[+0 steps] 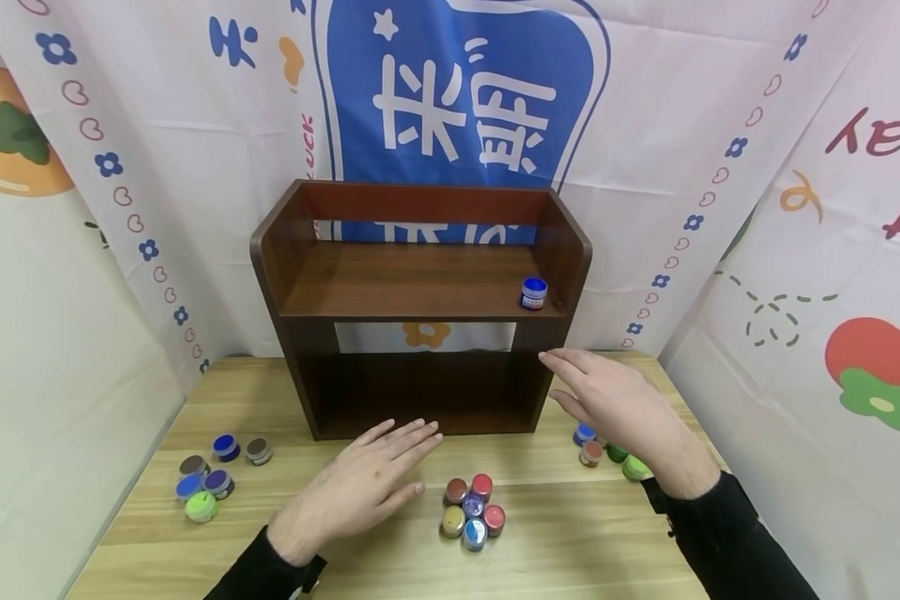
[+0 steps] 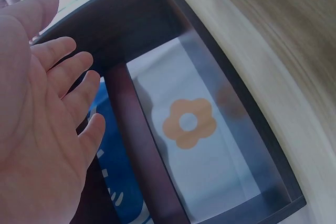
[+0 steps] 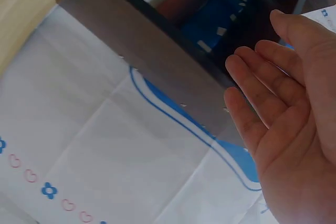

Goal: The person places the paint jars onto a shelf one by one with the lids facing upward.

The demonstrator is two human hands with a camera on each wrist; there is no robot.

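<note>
My left hand (image 1: 367, 479) hovers palm down in front of the shelf's lower compartment, fingers extended and holding nothing. To the right, my right hand (image 1: 618, 404) is raised beside the shelf's right side, its fingers straight and its palm bare in the right wrist view. The dark brown two-tier wooden shelf (image 1: 420, 279) stands at the back of the table. On its upper board, near the right end, sits one small blue-lidded paint jar (image 1: 534, 293). A cluster of several small jars (image 1: 474, 507), with red, yellow, purple and blue tops, lies between the hands.
At the table's left is a group of jars with blue, grey, purple and green lids (image 1: 201, 505). More jars, including a reddish-brown one (image 1: 591, 453), stand at the right, partly hidden under my right hand. Printed cloth (image 1: 217, 150) hangs behind and around the wooden table (image 1: 270, 508).
</note>
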